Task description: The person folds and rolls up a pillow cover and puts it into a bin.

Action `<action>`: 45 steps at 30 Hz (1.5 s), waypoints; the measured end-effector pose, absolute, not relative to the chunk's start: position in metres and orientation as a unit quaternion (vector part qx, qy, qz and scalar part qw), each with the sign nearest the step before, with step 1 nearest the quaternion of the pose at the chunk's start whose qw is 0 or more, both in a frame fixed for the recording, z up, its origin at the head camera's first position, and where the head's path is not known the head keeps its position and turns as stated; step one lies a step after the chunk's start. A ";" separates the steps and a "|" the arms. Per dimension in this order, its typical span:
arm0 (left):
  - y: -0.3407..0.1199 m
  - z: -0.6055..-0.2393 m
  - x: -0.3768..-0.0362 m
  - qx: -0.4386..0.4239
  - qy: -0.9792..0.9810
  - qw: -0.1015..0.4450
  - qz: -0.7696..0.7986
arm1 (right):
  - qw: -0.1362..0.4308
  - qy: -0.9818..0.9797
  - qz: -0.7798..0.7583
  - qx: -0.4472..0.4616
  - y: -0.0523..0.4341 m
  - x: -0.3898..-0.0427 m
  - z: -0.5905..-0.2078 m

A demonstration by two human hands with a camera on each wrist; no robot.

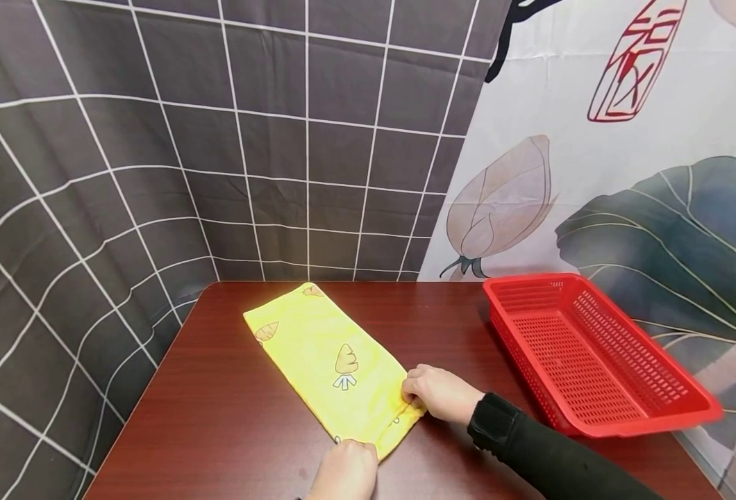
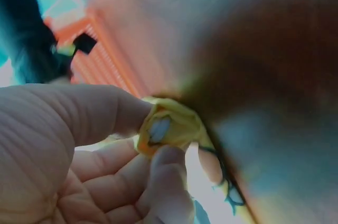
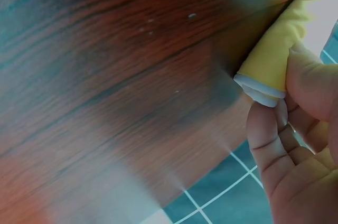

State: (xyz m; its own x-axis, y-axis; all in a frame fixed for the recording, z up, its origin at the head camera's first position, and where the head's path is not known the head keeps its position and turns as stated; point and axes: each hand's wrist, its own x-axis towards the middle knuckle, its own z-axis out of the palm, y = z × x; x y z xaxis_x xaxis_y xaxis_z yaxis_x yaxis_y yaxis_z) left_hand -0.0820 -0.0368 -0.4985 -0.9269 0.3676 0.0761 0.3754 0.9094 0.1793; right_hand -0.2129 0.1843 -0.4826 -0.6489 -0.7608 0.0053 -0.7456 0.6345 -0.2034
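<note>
Cloth [image 1: 312, 357], yellow with carrot prints, lies flat on the table [image 1: 218, 430], ahead of both hands and reaching away to their left. Near end is turned up into a narrow roll [image 1: 399, 421], running between the hands.

Left hand [image 1: 347, 469] pinches the roll's left end, thumb one side, fingers the other; left wrist view shows the end as a loose coil, something pale inside. Right hand [image 1: 441, 392], farther out and to the right of the left one, grips the other end between thumb and fingers; pale layered edge shows by its fingertips in the right wrist view. Red basket [image 1: 655, 423] stands to the right of the right hand, apart from it; dark sleeve [image 1: 530, 437] comes in below the basket's near side.

Step looks like rolling or folding up the near end. To do it well: turn both ends at the same rate, keep the strip between the hands straight, and tuck the coil tighter at the left hand, where it seems slack. Light, even pull sideways should limit creases; uneven turning would probably skew the roll.
</note>
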 end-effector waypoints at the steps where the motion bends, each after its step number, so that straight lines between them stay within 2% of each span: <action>1: -0.042 -0.502 -0.087 -0.189 -0.975 0.009 -0.115 | 0.035 0.903 -0.093 -0.418 0.184 -0.213 -0.484; 5: -0.061 -0.523 -0.109 -0.182 -0.960 -0.060 -0.203 | 0.027 0.902 -0.092 -0.421 0.184 -0.211 -0.485; 8: -0.068 -0.522 -0.116 -0.162 -0.956 -0.098 -0.224 | 0.028 0.902 -0.093 -0.422 0.184 -0.210 -0.486; 12: -0.065 -0.509 -0.110 -0.139 -0.971 -0.070 -0.180 | 0.027 0.901 -0.091 -0.423 0.186 -0.210 -0.485; 15: -0.064 -0.500 -0.105 -0.130 -0.975 -0.044 -0.176 | 0.007 0.897 -0.076 -0.435 0.191 -0.211 -0.486; 21: -0.072 -0.501 -0.107 -0.151 -0.967 -0.038 -0.200 | -0.075 0.857 -0.047 -0.508 0.208 -0.208 -0.493; 26: -0.074 -0.495 -0.103 -0.154 -0.962 -0.036 -0.220 | -0.082 0.844 -0.039 -0.529 0.220 -0.200 -0.494; 31: -0.077 -0.501 -0.106 -0.158 -0.963 -0.034 -0.217 | -0.051 0.860 -0.037 -0.507 0.219 -0.197 -0.487; 34: -0.079 -0.509 -0.110 -0.153 -0.962 -0.052 -0.219 | 0.018 0.882 -0.060 -0.466 0.215 -0.198 -0.479; 37: -0.080 -0.518 -0.113 -0.150 -0.961 -0.054 -0.226 | 0.099 0.915 -0.090 -0.380 0.210 -0.200 -0.470; 39: -0.080 -0.522 -0.114 -0.145 -0.961 -0.058 -0.230 | 0.131 0.933 -0.101 -0.321 0.205 -0.199 -0.466; 45: -0.081 -0.520 -0.114 -0.135 -0.961 -0.061 -0.236 | 0.147 0.959 -0.106 -0.216 0.187 -0.200 -0.462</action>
State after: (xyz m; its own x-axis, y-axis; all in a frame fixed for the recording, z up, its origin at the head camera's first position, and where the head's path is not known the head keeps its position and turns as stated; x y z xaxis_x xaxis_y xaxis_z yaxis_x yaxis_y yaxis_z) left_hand -0.1137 -0.0810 -0.5205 -0.9564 0.2872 -0.0529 0.2302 0.8528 0.4688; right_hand -0.1995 0.1873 -0.4615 -0.8634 -0.4461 -0.2357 -0.3842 0.8841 -0.2660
